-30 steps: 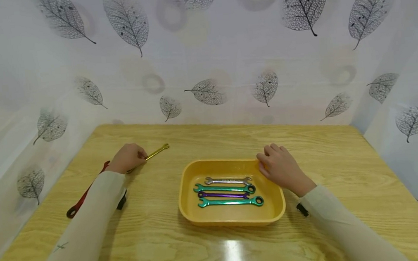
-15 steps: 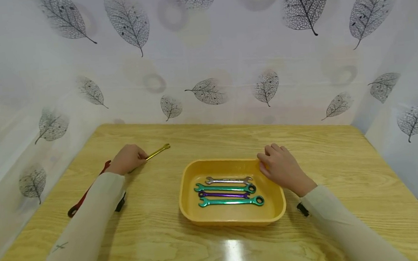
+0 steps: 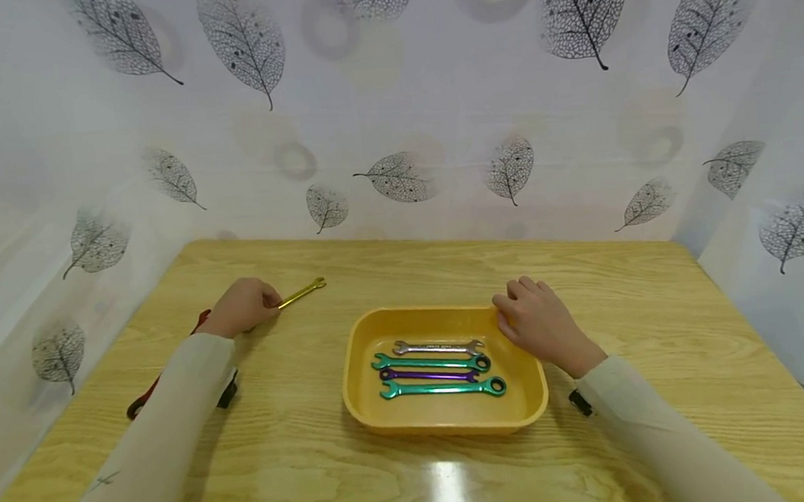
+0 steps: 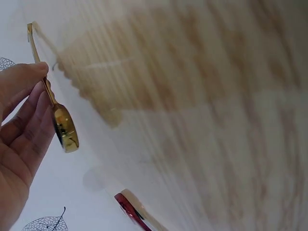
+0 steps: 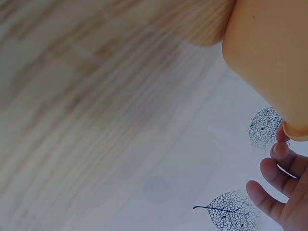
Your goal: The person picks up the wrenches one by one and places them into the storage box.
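My left hand (image 3: pixel 245 306) pinches a gold wrench (image 3: pixel 303 291) between thumb and fingers at the table's back left. In the left wrist view the wrench's ring end (image 4: pixel 65 127) points down, and its shank runs up past the thumb. My right hand (image 3: pixel 541 322) holds the back right corner of a yellow plastic basin (image 3: pixel 446 426), fingers curled at the rim. Inside the basin lie a silver wrench (image 3: pixel 439 348), two green wrenches (image 3: pixel 433 362) and a purple wrench (image 3: pixel 430 376), roughly side by side.
A red wrench (image 3: pixel 144 403) lies left on the wooden table (image 3: pixel 307 482), partly covered by my left sleeve (image 3: pixel 153 440). A white leaf-print curtain (image 3: pixel 417 98) stands behind the table and along both sides.
My left forearm has shifted slightly left, covering more of the red wrench. Both hands keep nearly the same places, and the basin and its wrenches lie as before.
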